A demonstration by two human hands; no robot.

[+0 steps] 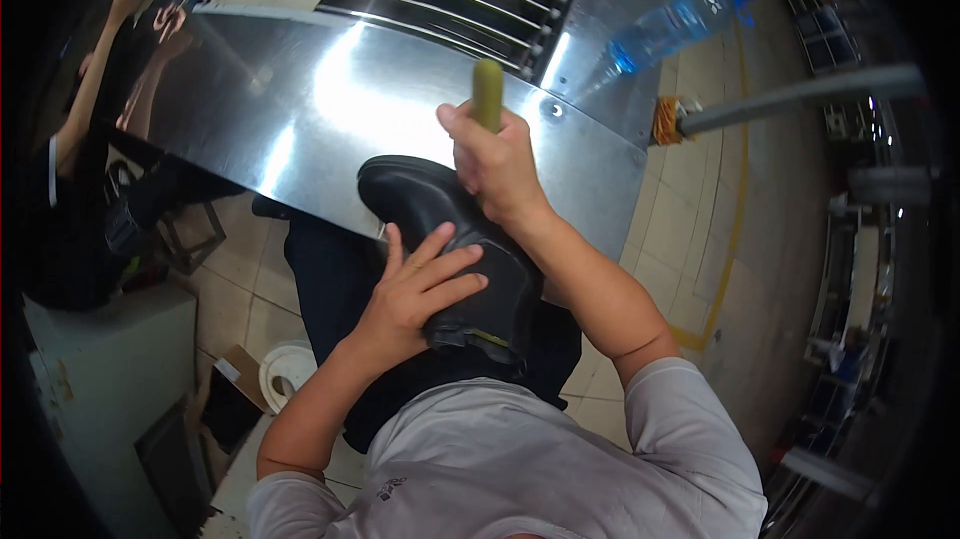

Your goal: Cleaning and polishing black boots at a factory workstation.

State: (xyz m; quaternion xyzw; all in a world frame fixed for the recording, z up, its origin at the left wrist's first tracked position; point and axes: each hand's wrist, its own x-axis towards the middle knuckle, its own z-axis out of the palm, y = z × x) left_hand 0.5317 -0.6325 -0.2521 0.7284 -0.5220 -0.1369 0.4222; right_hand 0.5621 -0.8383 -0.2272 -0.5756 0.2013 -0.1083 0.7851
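A black leather ankle boot (495, 289) lies with its toe over the near edge of a shiny metal worktop and its open top toward my body. My left hand (415, 289) holds the boot's shaft from the left side, fingers spread across the leather. Above the instep, on the far right side of the boot, my right hand (505, 164) is closed in a fist round an olive-green handle (487, 94). The rounded handle end sticks up out of the fist; the tool's other end is hidden, so its kind cannot be told.
The metal worktop (260, 109) reaches a rack of parallel metal rods (450, 1) beyond. A clear plastic bottle with a blue cap (670, 29) lies at the far right, near a grey bar (780, 104). Another person's arm (95, 89) is at the left; a white bucket (284, 371) stands below.
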